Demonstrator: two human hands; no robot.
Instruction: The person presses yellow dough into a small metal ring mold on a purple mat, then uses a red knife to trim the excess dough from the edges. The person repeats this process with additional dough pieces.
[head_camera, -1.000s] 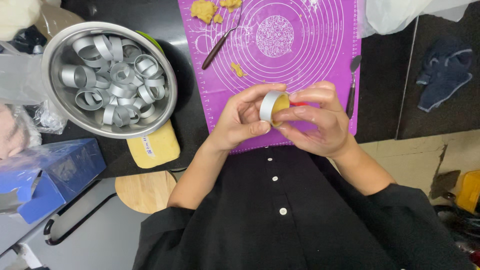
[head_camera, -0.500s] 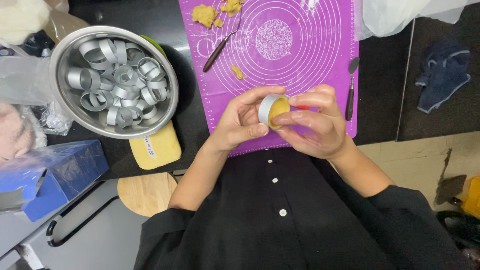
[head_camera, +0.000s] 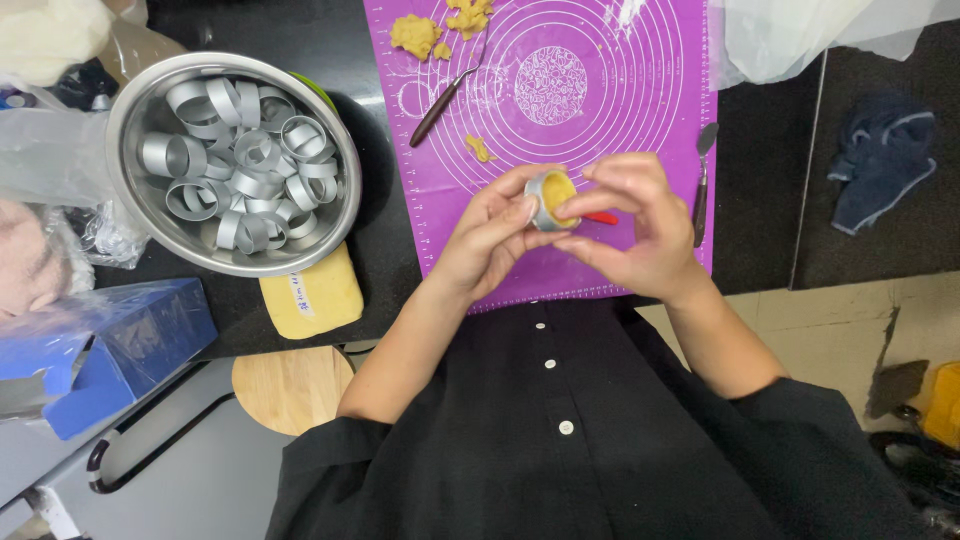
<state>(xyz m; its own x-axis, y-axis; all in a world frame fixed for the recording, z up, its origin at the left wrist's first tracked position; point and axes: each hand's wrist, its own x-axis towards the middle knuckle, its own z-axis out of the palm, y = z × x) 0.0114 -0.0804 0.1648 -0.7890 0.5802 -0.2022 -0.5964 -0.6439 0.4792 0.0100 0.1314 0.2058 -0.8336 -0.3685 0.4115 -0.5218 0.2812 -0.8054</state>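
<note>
Nearest the camera is the person's black buttoned garment (head_camera: 560, 420). Just beyond it, over the near edge of the purple baking mat (head_camera: 640, 150), both hands meet around one small metal ring mould (head_camera: 548, 200).

The left hand (head_camera: 490, 240) cradles the ring from the left, fingers curled narrowly about its wall with the thumb against the rim. The right hand (head_camera: 630, 225) closes on it from the right, fingertips pinched at the ring's open face; a small red thing (head_camera: 602, 218) shows between the fingers, too hidden to tell what it is.

The ring is held tilted, its opening towards the camera, and yellow dough (head_camera: 556, 192) fills its inside, pressed up against the wall, so this one ring looks lined or nearly so.

Much seems left. Well to the left of the mat, a steel bowl (head_camera: 135, 120) holds a heap of rings (head_camera: 240, 165) that look bare. On the mat beyond the hands lie a small dough scrap (head_camera: 480, 149), then a dark-handled tool (head_camera: 445, 95), and at the far edge more dough lumps (head_camera: 415, 35). A spoon-like tool (head_camera: 702, 180) lies at the mat's right edge. No finished, filled rings show anywhere on the mat.

To the mat's left, nearer than the bowl, sits a yellow block (head_camera: 312, 295).
</note>
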